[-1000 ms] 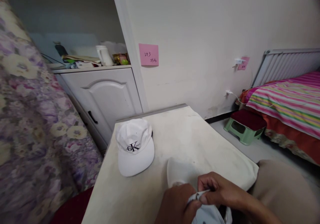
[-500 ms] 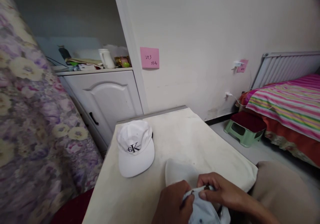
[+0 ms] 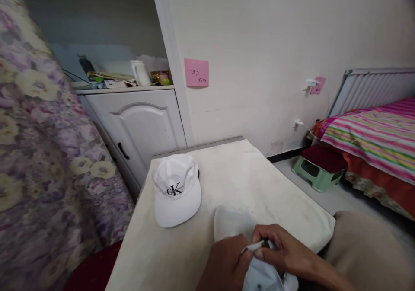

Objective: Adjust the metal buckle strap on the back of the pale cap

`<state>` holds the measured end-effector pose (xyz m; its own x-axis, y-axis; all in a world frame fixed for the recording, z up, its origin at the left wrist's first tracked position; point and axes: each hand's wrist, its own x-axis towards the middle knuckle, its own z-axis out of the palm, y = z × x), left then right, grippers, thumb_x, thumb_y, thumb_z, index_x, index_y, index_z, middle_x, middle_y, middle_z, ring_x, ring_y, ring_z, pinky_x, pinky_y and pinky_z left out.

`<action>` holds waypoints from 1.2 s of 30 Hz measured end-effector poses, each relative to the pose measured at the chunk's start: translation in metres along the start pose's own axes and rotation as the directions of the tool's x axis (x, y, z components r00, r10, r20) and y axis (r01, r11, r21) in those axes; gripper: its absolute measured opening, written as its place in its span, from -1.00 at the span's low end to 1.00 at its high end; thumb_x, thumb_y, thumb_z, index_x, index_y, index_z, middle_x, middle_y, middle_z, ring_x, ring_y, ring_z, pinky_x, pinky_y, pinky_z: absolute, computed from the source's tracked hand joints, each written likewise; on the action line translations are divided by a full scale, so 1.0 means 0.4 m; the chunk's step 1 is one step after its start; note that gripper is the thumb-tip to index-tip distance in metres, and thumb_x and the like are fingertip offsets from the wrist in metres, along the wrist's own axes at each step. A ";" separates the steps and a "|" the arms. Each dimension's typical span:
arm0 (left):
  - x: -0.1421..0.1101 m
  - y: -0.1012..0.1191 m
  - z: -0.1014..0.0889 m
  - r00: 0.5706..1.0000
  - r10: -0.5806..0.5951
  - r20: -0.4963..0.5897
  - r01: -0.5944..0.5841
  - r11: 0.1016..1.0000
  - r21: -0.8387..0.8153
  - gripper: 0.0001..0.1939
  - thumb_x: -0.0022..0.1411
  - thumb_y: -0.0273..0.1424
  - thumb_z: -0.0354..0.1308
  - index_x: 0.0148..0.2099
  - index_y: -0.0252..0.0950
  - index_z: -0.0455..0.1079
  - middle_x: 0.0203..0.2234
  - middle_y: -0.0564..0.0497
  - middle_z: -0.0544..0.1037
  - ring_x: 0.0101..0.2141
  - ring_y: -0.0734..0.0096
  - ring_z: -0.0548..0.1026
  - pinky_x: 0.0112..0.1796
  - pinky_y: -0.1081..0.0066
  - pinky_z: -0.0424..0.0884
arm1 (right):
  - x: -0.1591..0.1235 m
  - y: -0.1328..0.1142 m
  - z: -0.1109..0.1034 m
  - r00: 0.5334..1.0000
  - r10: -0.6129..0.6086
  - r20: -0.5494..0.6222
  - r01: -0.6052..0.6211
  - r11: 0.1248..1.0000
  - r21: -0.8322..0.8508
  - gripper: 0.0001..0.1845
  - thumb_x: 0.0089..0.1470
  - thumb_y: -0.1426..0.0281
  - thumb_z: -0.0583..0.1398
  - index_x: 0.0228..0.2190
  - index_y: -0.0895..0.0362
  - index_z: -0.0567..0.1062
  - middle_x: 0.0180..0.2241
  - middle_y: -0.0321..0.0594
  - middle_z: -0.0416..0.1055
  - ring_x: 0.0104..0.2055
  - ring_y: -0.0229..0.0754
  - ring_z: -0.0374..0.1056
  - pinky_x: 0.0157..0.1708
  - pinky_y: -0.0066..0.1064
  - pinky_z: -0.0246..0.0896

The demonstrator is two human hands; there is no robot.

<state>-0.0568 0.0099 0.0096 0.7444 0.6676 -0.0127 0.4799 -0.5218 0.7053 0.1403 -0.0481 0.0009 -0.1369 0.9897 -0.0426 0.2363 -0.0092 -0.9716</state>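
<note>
At the bottom edge, my left hand (image 3: 223, 267) and my right hand (image 3: 282, 250) are both closed on a pale blue-white cap (image 3: 262, 278), pinching a strap at its upper edge between thumbs and fingers. The cap's cream brim (image 3: 230, 222) sticks out beyond my hands onto the cream-covered table (image 3: 253, 178). A second cap, white with a black "CK" logo (image 3: 177, 189), lies on the table to the left, apart from both hands.
A floral curtain (image 3: 42, 152) hangs at the left. Behind the table stand a white cabinet (image 3: 139, 122) with clutter on top and a wall with a pink note (image 3: 196, 72). A green stool (image 3: 316, 167) and a striped bed (image 3: 372, 131) are at the right.
My hands have stayed on the cap's strap, with the fingers shifting slightly. The view has drifted a little; the white logo cap has not moved.
</note>
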 end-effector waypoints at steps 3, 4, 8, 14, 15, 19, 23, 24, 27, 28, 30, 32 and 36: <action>-0.003 0.014 -0.003 1.000 -0.009 0.024 0.009 1.000 0.017 -0.70 0.40 -0.22 -0.15 -0.30 -0.21 0.29 -0.33 -0.05 0.51 -0.27 0.21 0.43 -0.23 0.30 0.24 | -0.004 0.000 0.002 1.000 -0.007 -0.029 0.006 0.999 -0.045 -0.82 0.00 0.28 0.26 -0.45 0.14 0.42 -0.49 -0.36 0.26 -0.37 -0.19 0.14 -0.35 -0.37 0.03; -0.003 0.018 -0.003 0.999 -0.010 0.040 0.010 1.000 0.012 -0.73 0.38 -0.21 -0.11 -0.32 -0.21 0.27 -0.35 -0.02 0.50 -0.29 0.23 0.42 -0.26 0.31 0.23 | -0.005 0.000 0.003 0.999 -0.007 -0.032 0.005 0.999 -0.054 -0.82 0.00 0.28 0.26 -0.46 0.13 0.42 -0.50 -0.36 0.26 -0.37 -0.19 0.14 -0.35 -0.37 0.03; 0.004 0.021 -0.003 0.999 0.006 0.040 -0.005 1.000 -0.021 -0.75 0.30 -0.22 0.02 -0.40 -0.19 0.16 -0.47 0.07 0.40 -0.39 0.30 0.35 -0.35 0.35 0.16 | -0.006 -0.001 0.000 1.000 -0.014 -0.012 0.014 0.999 -0.036 -0.80 0.05 0.26 0.25 -0.44 0.14 0.44 -0.49 -0.34 0.29 -0.37 -0.18 0.16 -0.36 -0.38 0.04; 0.004 0.015 -0.005 1.000 0.011 -0.017 -0.012 0.994 -0.105 -0.67 0.34 -0.19 -0.04 -0.46 -0.19 0.12 -0.53 0.07 0.39 -0.43 0.33 0.34 -0.38 0.36 0.16 | -0.002 -0.006 -0.004 1.000 -0.023 0.002 0.023 1.000 0.020 -0.67 0.08 0.12 0.25 -0.42 0.15 0.44 -0.49 -0.35 0.26 -0.40 -0.21 0.13 -0.37 -0.39 0.03; 0.003 0.014 -0.005 1.000 0.010 -0.019 -0.011 0.995 -0.097 -0.67 0.34 -0.18 -0.05 -0.46 -0.19 0.12 -0.53 0.06 0.40 -0.43 0.32 0.35 -0.37 0.36 0.17 | -0.001 -0.008 -0.003 1.000 -0.028 -0.013 0.028 1.000 0.008 -0.68 0.07 0.13 0.26 -0.44 0.15 0.43 -0.49 -0.36 0.26 -0.40 -0.21 0.13 -0.37 -0.39 0.03; -0.002 0.012 -0.006 1.000 0.011 0.022 -0.010 0.999 -0.046 -0.75 0.34 -0.22 -0.07 -0.35 -0.21 0.24 -0.39 -0.03 0.49 -0.32 0.22 0.41 -0.28 0.31 0.22 | 0.002 -0.014 0.001 0.998 -0.062 -0.019 0.061 0.998 -0.029 -0.73 0.07 0.20 0.27 -0.47 0.15 0.42 -0.50 -0.36 0.27 -0.38 -0.20 0.15 -0.36 -0.39 0.03; -0.004 0.015 -0.005 0.998 0.008 0.059 -0.006 1.000 -0.031 -0.76 0.34 -0.23 -0.08 -0.34 -0.20 0.23 -0.37 -0.02 0.48 -0.29 0.21 0.40 -0.25 0.29 0.21 | -0.003 -0.017 -0.002 0.998 -0.055 0.010 0.055 0.998 -0.002 -0.69 0.08 0.16 0.26 -0.46 0.14 0.42 -0.50 -0.37 0.26 -0.39 -0.21 0.13 -0.37 -0.40 0.01; -0.003 0.016 -0.005 0.998 0.014 0.059 -0.011 0.999 -0.043 -0.76 0.34 -0.23 -0.08 -0.37 -0.20 0.21 -0.39 0.00 0.45 -0.31 0.23 0.38 -0.27 0.30 0.20 | -0.005 -0.018 -0.004 0.998 -0.060 0.021 0.060 0.998 0.004 -0.67 0.09 0.13 0.26 -0.46 0.15 0.42 -0.50 -0.37 0.26 -0.39 -0.21 0.13 -0.38 -0.40 0.01; 0.000 0.018 -0.004 0.999 0.019 0.044 -0.014 0.996 -0.092 -0.74 0.32 -0.23 -0.04 -0.41 -0.20 0.18 -0.44 0.06 0.40 -0.34 0.27 0.36 -0.29 0.33 0.17 | -0.009 -0.016 -0.008 0.996 -0.074 0.041 0.073 0.997 0.031 -0.62 0.09 0.08 0.26 -0.47 0.15 0.42 -0.51 -0.37 0.25 -0.40 -0.23 0.13 -0.39 -0.41 0.00; 0.002 0.018 -0.004 0.999 0.003 0.032 0.001 0.994 -0.107 -0.73 0.32 -0.22 -0.02 -0.42 -0.20 0.18 -0.46 0.07 0.39 -0.35 0.28 0.35 -0.31 0.34 0.16 | -0.008 -0.013 -0.009 0.997 -0.067 0.029 0.066 0.997 0.042 -0.62 0.09 0.09 0.27 -0.47 0.15 0.42 -0.51 -0.38 0.25 -0.41 -0.24 0.13 -0.40 -0.42 0.00; 0.005 0.014 -0.008 0.999 -0.043 0.011 0.044 0.989 -0.142 -0.72 0.30 -0.22 0.02 -0.45 -0.21 0.18 -0.51 0.10 0.34 -0.38 0.31 0.34 -0.35 0.36 0.14 | -0.004 -0.004 -0.010 0.999 -0.042 -0.016 0.043 0.997 0.069 -0.64 0.06 0.11 0.31 -0.46 0.15 0.43 -0.51 -0.39 0.25 -0.42 -0.26 0.11 -0.42 -0.44 -0.01; 0.008 0.010 -0.016 0.997 -0.071 0.004 0.070 0.980 -0.186 -0.72 0.26 -0.24 0.07 -0.47 -0.22 0.21 -0.57 0.14 0.29 -0.44 0.37 0.31 -0.39 0.37 0.10 | 0.001 0.006 -0.010 0.999 -0.001 -0.040 0.006 0.993 0.119 -0.64 0.02 0.12 0.34 -0.45 0.15 0.43 -0.54 -0.41 0.25 -0.47 -0.29 0.11 -0.46 -0.46 -0.02; 0.005 0.007 -0.045 0.995 -0.090 -0.046 0.070 0.941 -0.330 -0.69 0.20 -0.20 0.13 -0.50 -0.26 0.27 -0.61 0.16 0.22 -0.49 0.43 0.21 -0.45 0.39 0.03 | 0.006 0.012 -0.013 0.998 0.019 0.064 -0.036 0.958 0.285 -0.57 -0.01 0.05 0.36 -0.44 0.15 0.42 -0.57 -0.41 0.26 -0.53 -0.31 0.14 -0.52 -0.48 0.00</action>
<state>-0.0623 0.0194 0.0243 0.6759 0.7357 -0.0439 0.3506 -0.2687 0.8971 0.1462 -0.0452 -0.0026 -0.1933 0.9782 -0.0758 -0.0430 -0.0856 -0.9954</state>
